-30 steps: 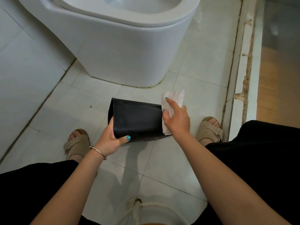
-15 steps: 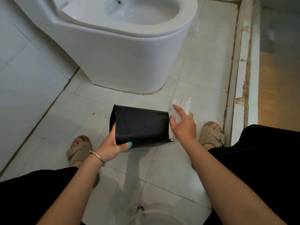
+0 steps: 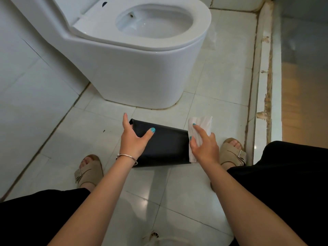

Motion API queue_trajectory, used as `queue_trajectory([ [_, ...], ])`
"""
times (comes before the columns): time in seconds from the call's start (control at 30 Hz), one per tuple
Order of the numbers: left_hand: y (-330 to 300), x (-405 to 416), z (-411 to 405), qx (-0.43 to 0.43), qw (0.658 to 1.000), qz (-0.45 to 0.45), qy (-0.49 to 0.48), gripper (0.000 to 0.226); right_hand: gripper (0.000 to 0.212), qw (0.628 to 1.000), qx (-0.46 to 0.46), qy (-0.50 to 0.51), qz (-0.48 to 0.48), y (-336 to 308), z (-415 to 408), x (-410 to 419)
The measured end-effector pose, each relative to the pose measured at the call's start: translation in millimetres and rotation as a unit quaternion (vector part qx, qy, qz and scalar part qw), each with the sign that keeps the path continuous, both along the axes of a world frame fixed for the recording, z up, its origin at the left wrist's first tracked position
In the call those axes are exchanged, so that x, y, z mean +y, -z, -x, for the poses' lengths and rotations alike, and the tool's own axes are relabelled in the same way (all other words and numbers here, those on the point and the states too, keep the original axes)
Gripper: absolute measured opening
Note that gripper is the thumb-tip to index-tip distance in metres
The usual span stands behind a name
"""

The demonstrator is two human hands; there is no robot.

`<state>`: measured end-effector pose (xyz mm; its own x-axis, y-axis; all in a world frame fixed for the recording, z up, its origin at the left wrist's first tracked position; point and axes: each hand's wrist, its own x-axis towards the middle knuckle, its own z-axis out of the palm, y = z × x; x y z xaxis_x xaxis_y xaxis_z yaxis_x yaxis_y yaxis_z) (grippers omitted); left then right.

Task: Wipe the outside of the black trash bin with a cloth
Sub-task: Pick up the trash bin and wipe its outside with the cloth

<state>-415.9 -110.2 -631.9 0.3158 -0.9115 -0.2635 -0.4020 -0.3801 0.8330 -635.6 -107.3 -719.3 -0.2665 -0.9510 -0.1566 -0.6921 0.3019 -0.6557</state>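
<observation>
A: Although the toilet (image 3: 142, 68) fills most of my view, where is the task's object?

B: Fig. 1. On the tiled floor (image 3: 53, 139), just in front of the toilet base, I see the black trash bin (image 3: 165, 148) on its side or tilted, between two sandalled feet.

A: And the hands?

B: My reading: the left hand (image 3: 132, 139) has its fingers spread, thumb lying across the bin's upper face, the rest reaching over the left end. The right hand (image 3: 204, 146) presses the white cloth (image 3: 200, 128) flat against the bin's right end, fingers nearly straight.

A: Progress?

B: I judge the wiping under way. The right end is being covered; the broad top face and far sides look unwiped, though no dirt shows clearly either way.
</observation>
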Motion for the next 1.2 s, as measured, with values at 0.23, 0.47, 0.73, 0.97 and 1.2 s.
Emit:
queue_trajectory([
  [0.23, -4.5, -3.1, 6.6, -0.1, 0.995, -0.019, 0.023, 0.086, 0.047, 1.0, -0.016, 0.011, -0.008, -1.0, 1.0, 2.3],
  [0.47, -8.3, 4.1, -6.1, -0.113, 0.994, -0.003, 0.0, 0.085, 0.048, 0.997, -0.07, 0.025, -0.026, -8.2, -13.4, 1.2],
  [0.73, -21.9, 24.8, -26.6, -0.095, 0.993, 0.076, 0.012, 0.088, 0.051, 0.979, -0.186, 0.076, 0.032, -34.9, -34.9, 6.6],
  [0.97, -9.2, 48.2, -2.9, -0.182, 0.975, 0.033, 0.121, 0.088, 0.052, 0.965, -0.235, 0.079, 0.085, -63.6, -46.4, 11.7],
  [1.2, 5.9, 54.7, -8.4, -0.213, 0.959, 0.043, 0.182, 0.088, 0.05, 0.956, -0.281, 0.048, 0.067, -66.0, -54.9, 19.3],
])
